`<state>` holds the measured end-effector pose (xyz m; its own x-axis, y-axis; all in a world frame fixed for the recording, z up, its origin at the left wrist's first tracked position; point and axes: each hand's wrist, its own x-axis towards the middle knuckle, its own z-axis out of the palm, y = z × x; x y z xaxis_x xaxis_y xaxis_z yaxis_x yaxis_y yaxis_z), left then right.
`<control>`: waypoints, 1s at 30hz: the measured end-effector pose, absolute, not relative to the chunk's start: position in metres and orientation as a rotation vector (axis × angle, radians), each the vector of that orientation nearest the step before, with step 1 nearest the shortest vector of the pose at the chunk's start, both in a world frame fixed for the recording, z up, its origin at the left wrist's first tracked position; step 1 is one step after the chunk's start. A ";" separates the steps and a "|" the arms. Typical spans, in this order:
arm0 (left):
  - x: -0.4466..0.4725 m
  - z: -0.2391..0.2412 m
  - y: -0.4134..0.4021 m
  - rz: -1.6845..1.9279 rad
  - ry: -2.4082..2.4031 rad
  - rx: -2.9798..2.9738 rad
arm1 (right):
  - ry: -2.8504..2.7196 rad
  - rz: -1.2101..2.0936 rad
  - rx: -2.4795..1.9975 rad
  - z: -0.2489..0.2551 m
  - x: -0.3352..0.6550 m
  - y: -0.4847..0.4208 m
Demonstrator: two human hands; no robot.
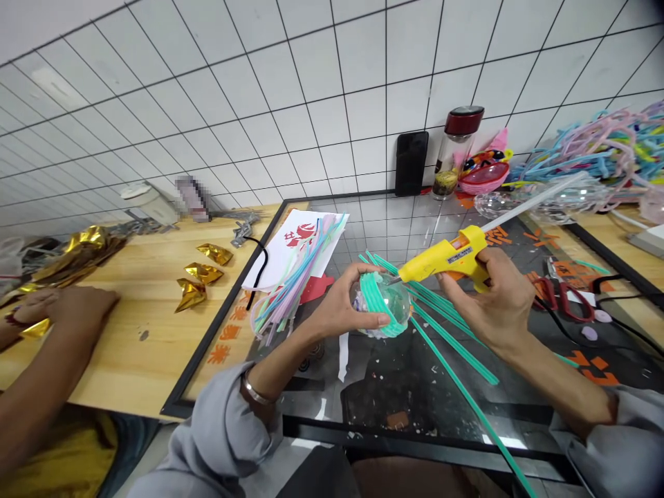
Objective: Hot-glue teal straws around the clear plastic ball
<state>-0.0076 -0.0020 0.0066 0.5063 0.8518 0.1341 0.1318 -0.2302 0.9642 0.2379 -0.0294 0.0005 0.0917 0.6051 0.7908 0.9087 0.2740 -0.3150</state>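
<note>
My left hand (339, 304) is wrapped round a clear plastic ball (398, 299), its thumb lying across the front. A band of green strips (374, 296) covers part of the ball. In my right hand (501, 297) is a yellow hot glue gun (440, 259), gripped by its handle. The gun's nozzle points left and down, at the ball's upper side beside the green band. A long translucent glue stick (534, 200) juts from the back of the gun. Loose green strips (456, 346) fan out behind and below the ball, under my right hand.
Pastel strips (301, 270) lie on white paper (280, 242) to the left. Red-handled scissors (563, 297) rest at right among black cables. A phone (411, 164) and a glass bottle (452, 155) stand by the wall. A co-worker's arm (62, 346) reaches in near gold foil pieces (200, 273).
</note>
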 end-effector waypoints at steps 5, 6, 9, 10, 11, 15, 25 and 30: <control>-0.007 0.007 -0.004 0.843 0.819 1.734 | -1.657 -0.433 -1.420 -0.001 0.239 -0.031; -0.007 0.006 -0.004 0.842 0.814 1.745 | -1.657 -0.440 -1.410 0.000 0.239 -0.032; -0.007 0.006 -0.004 0.838 0.810 1.774 | -1.651 -0.468 -1.359 0.001 0.238 -0.032; -0.007 0.006 -0.004 0.839 0.809 1.781 | -1.651 -0.476 -1.345 0.002 0.238 -0.032; -0.007 0.006 -0.004 0.841 0.808 1.786 | -1.655 -0.483 -1.334 0.002 0.237 -0.033; -0.007 0.004 -0.004 0.847 0.807 1.795 | -1.672 -0.498 -1.341 0.001 0.236 -0.033; -0.007 0.006 -0.004 0.841 0.814 1.819 | -1.688 -0.484 -1.362 0.001 0.236 -0.033; -0.007 0.006 -0.004 0.846 0.818 1.794 | -1.685 -0.442 -1.380 0.001 0.236 -0.033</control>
<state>-0.0070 -0.0038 0.0057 0.5359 0.8229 0.1887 0.1607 -0.3189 0.9341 0.2362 -0.0326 0.0015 0.0128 0.5983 0.8011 0.9143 0.3173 -0.2516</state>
